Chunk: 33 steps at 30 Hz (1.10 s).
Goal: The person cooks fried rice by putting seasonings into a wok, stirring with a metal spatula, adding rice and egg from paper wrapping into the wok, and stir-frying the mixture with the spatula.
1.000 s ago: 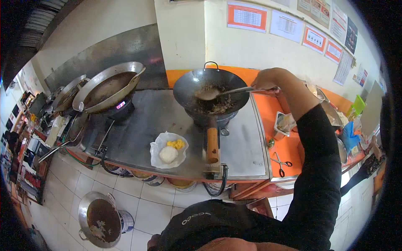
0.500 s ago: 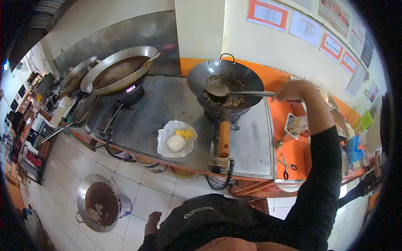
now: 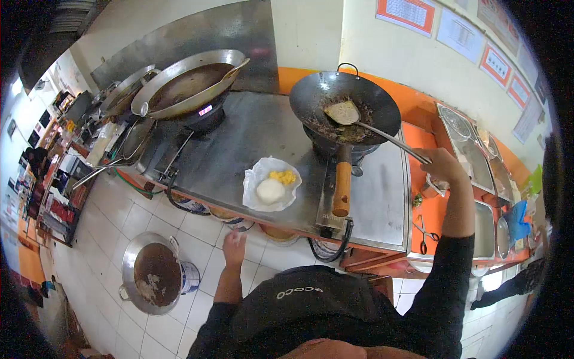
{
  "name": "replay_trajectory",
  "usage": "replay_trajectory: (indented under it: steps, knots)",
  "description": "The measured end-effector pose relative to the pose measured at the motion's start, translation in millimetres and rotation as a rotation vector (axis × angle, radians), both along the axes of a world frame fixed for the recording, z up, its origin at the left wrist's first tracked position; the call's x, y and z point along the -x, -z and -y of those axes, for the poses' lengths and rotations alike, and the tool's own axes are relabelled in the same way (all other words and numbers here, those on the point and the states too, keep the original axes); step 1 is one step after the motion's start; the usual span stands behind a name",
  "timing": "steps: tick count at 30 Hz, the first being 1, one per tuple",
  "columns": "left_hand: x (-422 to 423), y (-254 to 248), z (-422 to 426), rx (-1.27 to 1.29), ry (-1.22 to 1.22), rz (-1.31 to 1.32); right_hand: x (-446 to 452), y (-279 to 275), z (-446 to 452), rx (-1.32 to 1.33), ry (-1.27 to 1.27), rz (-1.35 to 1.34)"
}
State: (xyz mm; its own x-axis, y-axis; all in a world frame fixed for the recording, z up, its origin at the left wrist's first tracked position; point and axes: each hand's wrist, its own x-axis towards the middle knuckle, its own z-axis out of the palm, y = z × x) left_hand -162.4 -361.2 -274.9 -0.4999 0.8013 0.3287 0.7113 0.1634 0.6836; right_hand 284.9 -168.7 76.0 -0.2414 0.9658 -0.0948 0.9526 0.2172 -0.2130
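At one o'clock, your right hand [image 3: 443, 166] grips a long silver metal spatula [image 3: 391, 139] in a round black wok [image 3: 308, 90]; your left hand's [image 3: 234, 244] state is unclear.

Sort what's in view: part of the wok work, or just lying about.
In use: spatula, black wok, dark bits in it; probably the white paper with white mound and yellow food.

Lying about, seemingly: scissors, pan on floor, wall notices.
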Motion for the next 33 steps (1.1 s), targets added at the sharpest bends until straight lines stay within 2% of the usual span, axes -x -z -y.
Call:
replay_trajectory:
  steps: [1,2,3,5,6,7,8,9,10,11,12,14,16,18,20,21,22,23,26,27,28,29,30,33]
  knots:
    - [-7.6,-26.3,-20.0,-0.003,-0.111,0.161,-12.1,15.2,-1.7,-0.091,-0.001,-0.055]
    - [-4.3,-34.6,-40.1,-0.019,-0.093,0.196,-18.9,28.0,-0.5,-0.182,0.000,-0.111]
    - [-1.0,-38.2,-58.4,-0.037,-0.074,0.231,-15.9,34.7,4.5,-0.537,-0.017,-0.082]
    - [-1.0,-39.2,-91.3,-0.154,-0.108,0.020,0.7,46.9,20.6,-1.250,-0.045,-0.013]
    - [-0.4,-42.9,-107.9,-0.114,-0.136,0.047,18.5,63.6,46.5,-1.242,0.082,-0.274]
    - [0.6,-46.3,-120.6,-0.072,-0.166,0.073,30.6,94.5,79.6,-1.216,0.207,-0.535]
    - [1.3,-47.6,-129.8,-0.031,-0.193,0.097,34.0,128.2,90.4,-1.020,-0.178,-0.761]
    - [4.3,-47.5,-136.7,0.040,-0.191,0.203,37.5,161.8,101.1,-0.709,-0.501,-0.987]
    - [10.4,-47.5,-143.5,0.112,-0.184,0.307,79.6,155.4,119.1,-0.605,-0.750,-0.813]
    - [17.2,-47.3,-151.7,0.187,-0.173,0.408,105.2,179.3,124.3,-0.252,-0.776,-0.776]
    - [26.6,-42.1,-158.8,0.223,-0.076,0.494,133.2,198.0,125.0,-0.075,-0.833,-0.798]
    - [41.5,-24.9,-165.9,0.312,0.118,0.660,177.1,219.6,122.5,0.041,-0.690,-0.859]
    - [36.8,-13.3,-165.8,0.237,0.084,0.690,217.2,227.4,102.3,-0.048,-0.448,-0.763]
    - [32.0,-3.6,-163.3,0.107,0.100,0.765,265.1,276.7,57.9,-0.219,-0.137,-0.681]
    - [24.2,7.3,-160.3,-0.066,0.161,0.890,306.3,308.5,12.3,-0.243,0.244,-0.935]
    - [16.2,3.0,-158.2,-0.101,0.117,1.006,315.3,305.8,-0.6,-0.251,0.437,-1.060]
    - [8.6,-0.6,-153.4,-0.134,0.070,1.121,317.5,306.7,-7.0,-0.207,0.498,-1.012]
    - [0.9,-9.4,-151.1,-0.167,0.020,1.236,316.7,295.7,-7.8,-0.160,0.557,-0.963]
    - [-15.0,-29.5,-143.6,0.096,-0.155,1.238,319.6,304.9,-24.3,0.006,0.690,-0.904]
    - [-21.8,-45.5,-137.6,0.034,-0.031,1.289,319.9,301.9,-24.6,0.069,0.725,-0.894]
    - [-20.2,-41.2,-139.5,0.041,-0.005,1.280,318.6,298.5,-24.6,0.132,0.723,-0.878]
    - [-17.6,-32.7,-141.7,0.045,0.018,1.272,313.6,272.7,-18.4,0.197,0.718,-0.860]
    - [-15.2,-26.6,-143.5,0.048,0.040,1.263,311.6,259.1,-15.3,0.261,0.710,-0.843]
    - [-10.2,-18.6,-151.6,0.154,-0.053,1.152,313.8,315.1,-45.1,0.284,0.425,-0.675]
